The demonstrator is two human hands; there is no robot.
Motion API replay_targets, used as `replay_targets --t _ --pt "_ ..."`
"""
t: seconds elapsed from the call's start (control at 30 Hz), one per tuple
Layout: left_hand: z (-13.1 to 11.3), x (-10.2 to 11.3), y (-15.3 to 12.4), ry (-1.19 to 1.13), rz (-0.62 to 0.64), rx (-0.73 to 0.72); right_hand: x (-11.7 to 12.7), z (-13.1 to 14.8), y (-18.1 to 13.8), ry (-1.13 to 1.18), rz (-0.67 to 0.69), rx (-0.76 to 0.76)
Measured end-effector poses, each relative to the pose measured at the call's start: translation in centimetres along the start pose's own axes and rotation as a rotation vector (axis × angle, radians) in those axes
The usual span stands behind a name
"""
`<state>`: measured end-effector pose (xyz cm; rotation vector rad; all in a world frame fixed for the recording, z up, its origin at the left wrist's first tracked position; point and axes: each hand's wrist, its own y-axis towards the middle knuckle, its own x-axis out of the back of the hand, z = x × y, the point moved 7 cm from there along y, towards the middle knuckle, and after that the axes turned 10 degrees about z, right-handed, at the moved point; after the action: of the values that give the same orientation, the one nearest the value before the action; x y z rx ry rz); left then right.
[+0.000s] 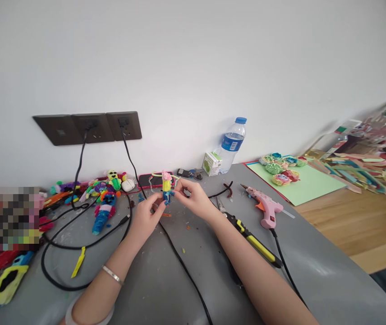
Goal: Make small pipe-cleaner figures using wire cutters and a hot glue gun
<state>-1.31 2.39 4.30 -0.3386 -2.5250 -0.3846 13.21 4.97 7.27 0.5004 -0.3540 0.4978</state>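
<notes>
Grey table [145, 289] is crowded. Black cable [182, 257] runs under my working spot, another black cable [44, 266] loops on the left near a heap of fuzzy coloured figures [93, 188]. Blue fuzzy doll [101, 221] lies just beside the heap. Phone [144, 180] sits right behind my work, keys [198, 175] near it. Small box [209, 164] touches the water bottle [232, 155] by the wall. On my right: pliers [259, 246], pink glue gun [270, 210], then a green sheet [314, 183] with paper flowers [276, 168], partly over a wooden surface [338, 225].

Small yellow-and-blue figure [167, 186] is upright between my hands, above the table. Left hand [150, 212] clamped on its blue lower part; right hand [195, 198] pinched together on the blue bit at its side, exact fingertip contact hard to make out.

My right forearm covers part of the pliers and most of a dark object under it, can't identify that. Pixelated patch hides the left edge. Clutter far right is cut off and blurry.

Figure is fuzzy, pink crumpled top, ribbed yellow middle. Glue gun is smooth plastic, bottle clear with a blue cap.
</notes>
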Motion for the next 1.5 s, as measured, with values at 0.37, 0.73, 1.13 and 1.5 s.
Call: replay_targets --t 0.37,0.73,1.13,1.5 --pt "0.5 0.0 -0.1 -0.172 -0.028 0.069 0.2 0.2 0.0 -0.017 -0.015 -0.001" --pt "2.1 -0.6 0.2 -0.816 -0.100 0.273 0.6 -0.3 0.1 0.007 -0.099 -0.027" --pt "1.3 -1.3 0.0 -0.503 0.035 0.101 0.3 -0.4 0.3 0.019 -0.040 -0.067" --pt "0.9 -0.9 -0.1 -0.348 0.021 0.061 0.2 -0.5 0.2 0.084 -0.034 -0.076"
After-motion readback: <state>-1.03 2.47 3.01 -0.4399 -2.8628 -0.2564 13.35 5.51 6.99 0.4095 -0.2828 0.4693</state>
